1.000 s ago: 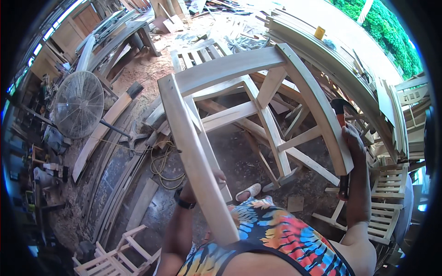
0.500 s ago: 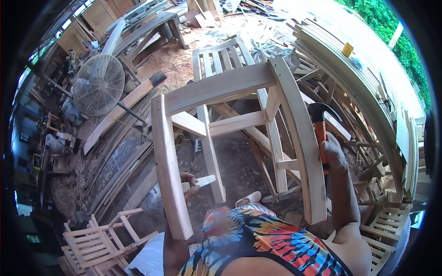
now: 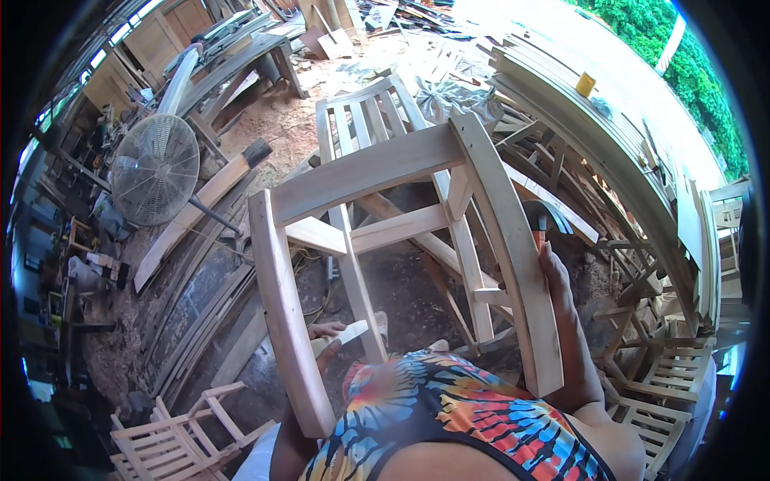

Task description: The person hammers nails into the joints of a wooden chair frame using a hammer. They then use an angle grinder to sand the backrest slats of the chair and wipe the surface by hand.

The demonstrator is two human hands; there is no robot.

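A pale, unfinished wooden chair frame [image 3: 369, 172] stands tilted before me, its two near legs reaching toward my body. My right hand [image 3: 555, 271] is closed around a hammer [image 3: 542, 224] with an orange handle and dark head, just beyond the right near leg [image 3: 513, 264]. That leg covers part of the hand. Inside the left near leg [image 3: 287, 313], my left hand [image 3: 325, 330] grips a short pale wooden rail [image 3: 353, 332]. The leg hides the rail's other end. A side rail [image 3: 491, 297] joins the legs on the right.
A slatted chair back [image 3: 365, 120] rises beyond the frame. On the left are a round fan [image 3: 155, 168] and long boards [image 3: 200, 212]. Stacked planks [image 3: 593, 144] run along the right. Small slatted wooden pieces [image 3: 172, 437] lie at lower left, others [image 3: 670, 373] at lower right.
The chair frame and surroundings have shifted left in view. My right hand and the hammer have moved closer behind the right near leg. My left hand still holds the short rail, slightly lower.
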